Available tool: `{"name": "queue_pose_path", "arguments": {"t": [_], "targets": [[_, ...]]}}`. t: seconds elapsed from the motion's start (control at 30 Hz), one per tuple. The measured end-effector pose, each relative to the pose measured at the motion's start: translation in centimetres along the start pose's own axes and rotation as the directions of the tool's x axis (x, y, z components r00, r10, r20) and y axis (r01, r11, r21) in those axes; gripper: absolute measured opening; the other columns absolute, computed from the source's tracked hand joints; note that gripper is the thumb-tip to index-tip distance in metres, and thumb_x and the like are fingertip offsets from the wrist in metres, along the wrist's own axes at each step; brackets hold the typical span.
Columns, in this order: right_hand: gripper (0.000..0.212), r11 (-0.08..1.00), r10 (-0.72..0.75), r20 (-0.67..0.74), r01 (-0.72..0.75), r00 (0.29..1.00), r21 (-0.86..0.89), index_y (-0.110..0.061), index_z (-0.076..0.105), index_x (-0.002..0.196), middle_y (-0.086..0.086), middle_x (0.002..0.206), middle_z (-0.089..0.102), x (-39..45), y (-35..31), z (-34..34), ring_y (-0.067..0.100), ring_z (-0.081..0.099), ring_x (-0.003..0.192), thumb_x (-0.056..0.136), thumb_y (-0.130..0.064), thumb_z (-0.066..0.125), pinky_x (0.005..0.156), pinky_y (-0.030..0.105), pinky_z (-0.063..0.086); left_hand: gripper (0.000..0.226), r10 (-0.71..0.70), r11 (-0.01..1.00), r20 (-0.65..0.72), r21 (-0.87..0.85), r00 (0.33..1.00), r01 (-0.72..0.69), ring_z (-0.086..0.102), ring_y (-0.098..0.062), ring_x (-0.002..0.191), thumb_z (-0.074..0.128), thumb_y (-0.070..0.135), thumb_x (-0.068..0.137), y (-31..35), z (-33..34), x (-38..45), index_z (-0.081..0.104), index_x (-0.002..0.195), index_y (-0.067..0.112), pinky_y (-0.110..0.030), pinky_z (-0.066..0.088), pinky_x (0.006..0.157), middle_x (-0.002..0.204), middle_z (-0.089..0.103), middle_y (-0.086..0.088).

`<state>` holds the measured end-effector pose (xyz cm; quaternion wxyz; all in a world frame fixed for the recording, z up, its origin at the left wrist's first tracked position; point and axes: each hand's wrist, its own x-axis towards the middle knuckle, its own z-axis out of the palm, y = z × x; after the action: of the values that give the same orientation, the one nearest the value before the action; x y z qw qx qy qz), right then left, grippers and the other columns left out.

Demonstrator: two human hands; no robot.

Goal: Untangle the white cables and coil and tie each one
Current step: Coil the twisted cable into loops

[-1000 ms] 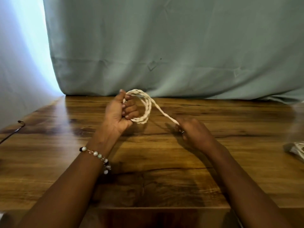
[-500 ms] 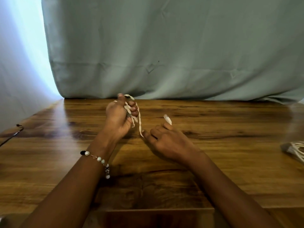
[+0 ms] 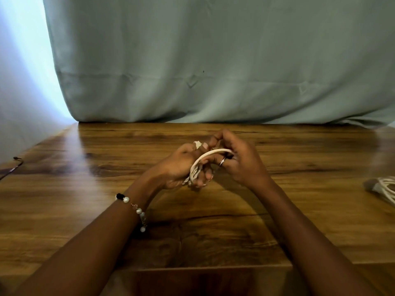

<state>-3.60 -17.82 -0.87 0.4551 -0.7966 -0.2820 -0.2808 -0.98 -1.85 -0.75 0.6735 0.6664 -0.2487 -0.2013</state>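
A white cable (image 3: 197,165) is bunched into a small coil just above the middle of the wooden table (image 3: 106,189). My left hand (image 3: 179,167) grips the coil, its fingers curled round the strands. My right hand (image 3: 237,159), a ring on one finger, meets it from the right and pinches a single strand that arches over the left fingers. The cable's white end plug (image 3: 197,144) pokes up between the two hands. Much of the coil is hidden inside the left hand.
A second bundle of white cable (image 3: 384,189) lies at the table's right edge. A thin black wire (image 3: 12,167) hangs off the left edge. A pale green curtain (image 3: 213,60) closes off the back of the table.
The wide loop has been squeezed into a tight bunch in my left hand. My right hand moved left and up from the table and now holds a strand over the left fingers.
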Motion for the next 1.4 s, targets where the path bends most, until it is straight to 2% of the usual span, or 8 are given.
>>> {"name": "queue_pose_path", "arguments": {"t": [0.23, 0.4, 0.57, 0.73, 0.9, 1.07, 1.23, 1.4], "targets": [[0.055, 0.963, 0.18, -0.032, -0.17, 0.983, 0.207, -0.026, 0.063, 0.104, 0.0, 0.081, 0.055, 0.4, 0.6, -0.5, 0.015, 0.052, 0.064, 0.055, -0.03, 0.087, 0.06, 0.032, 0.048, 0.061, -0.106, 0.974, 0.23, -0.172, 0.967, 0.147, 0.022, -0.003, 0.025, 0.031, 0.073, 0.078, 0.5, -0.2, 0.0, 0.048, 0.065, 0.016, -0.008, 0.013, 0.038, 0.044, 0.032, -0.001], [0.054, 0.935, 0.226, 0.104, -0.246, 0.969, 0.256, -0.036, 0.067, 0.109, 0.005, 0.116, 0.06, 0.6, 1.5, -0.6, 0.034, 0.061, 0.076, 0.059, -0.047, 0.084, 0.07, 0.043, 0.056, 0.046, -0.018, 0.98, 0.292, -0.186, 0.956, 0.075, 0.025, -0.001, 0.025, 0.078, 0.059, 0.061, 0.1, -0.7, -0.3, 0.06, 0.07, 0.018, -0.006, 0.026, 0.036, 0.042, 0.033, 0.004], [0.052, 0.951, 0.19, 0.218, -0.235, 0.957, 0.201, -0.031, 0.064, 0.111, 0.005, 0.107, 0.067, 0.0, 1.5, -0.1, 0.015, 0.069, 0.091, 0.064, -0.046, 0.081, 0.072, 0.03, 0.057, 0.052, -0.013, 0.972, 0.127, -0.229, 0.992, 0.043, 0.025, -0.003, 0.023, 0.072, 0.058, 0.063, 0.0, -0.8, 0.1, 0.05, 0.061, 0.01, -0.008, 0.024, 0.037, 0.038, 0.034, 0.003], [0.019, 0.884, 0.248, 0.082, -0.26, 0.965, 0.39, -0.014, 0.063, 0.101, -0.004, 0.072, 0.068, 0.4, 1.4, 1.3, 0.008, 0.059, 0.05, 0.086, -0.003, 0.064, 0.046, 0.023, 0.05, 0.044, -0.005, 0.986, -0.109, -0.168, 0.994, -0.014, 0.029, -0.005, 0.025, 0.057, 0.049, 0.079, 0.3, 0.0, 0.6, 0.05, 0.058, 0.011, -0.011, 0.026, 0.034, 0.037, 0.039, 0.002], [0.017, 0.799, 0.363, -0.026, -0.297, 0.932, 0.523, -0.011, 0.064, 0.108, -0.002, 0.048, 0.045, 0.7, 1.2, 2.1, 0.01, 0.031, 0.036, 0.097, -0.014, 0.052, 0.035, 0.021, 0.031, 0.045, 0.084, 0.99, -0.298, -0.086, 0.951, -0.114, 0.032, -0.008, 0.03, 0.06, 0.052, 0.074, 0.3, 0.7, 1.3, 0.046, 0.059, 0.011, -0.016, 0.026, 0.035, 0.04, 0.037, 0.002], [0.027, 0.895, 0.23, -0.019, -0.204, 0.973, 0.396, -0.009, 0.057, 0.116, -0.016, 0.057, 0.057, 0.7, 0.3, 2.2, 0.0, 0.051, 0.048, 0.104, -0.017, 0.035, 0.048, 0.017, 0.04, 0.047, 0.062, 0.982, -0.354, -0.146, 0.933, -0.121, 0.029, -0.007, 0.03, 0.056, 0.051, 0.086, 0.5, 0.8, 0.9, 0.045, 0.058, 0.015, -0.014, 0.024, 0.035, 0.041, 0.035, 0.004], [0.039, 0.973, -0.119, -0.052, 0.106, 0.991, -0.204, -0.001, 0.049, 0.132, 0.008, 0.117, 0.058, 1.1, 0.6, 3.3, 0.006, 0.053, 0.102, 0.095, -0.011, 0.041, 0.086, 0.01, 0.038, 0.05, 0.014, 0.97, -0.428, -0.214, 0.903, -0.116, 0.024, -0.007, 0.029, 0.056, 0.052, 0.09, 1.8, -0.2, -0.3, 0.04, 0.058, 0.016, -0.012, 0.024, 0.038, 0.042, 0.029, 0.003], [0.033, 0.99, -0.08, -0.089, 0.069, 0.993, -0.127, 0.0, 0.057, 0.117, -0.002, 0.096, 0.061, 2.0, -0.3, 4.9, -0.009, 0.051, 0.078, 0.088, 0.01, 0.044, 0.072, -0.001, 0.035, 0.053, 0.019, 0.984, -0.491, -0.145, 0.871, -0.104, 0.023, -0.008, 0.03, 0.055, 0.048, 0.093, 2.5, -1.1, -1.6, 0.038, 0.055, 0.016, -0.013, 0.021, 0.039, 0.039, 0.028, 0.004]]}}
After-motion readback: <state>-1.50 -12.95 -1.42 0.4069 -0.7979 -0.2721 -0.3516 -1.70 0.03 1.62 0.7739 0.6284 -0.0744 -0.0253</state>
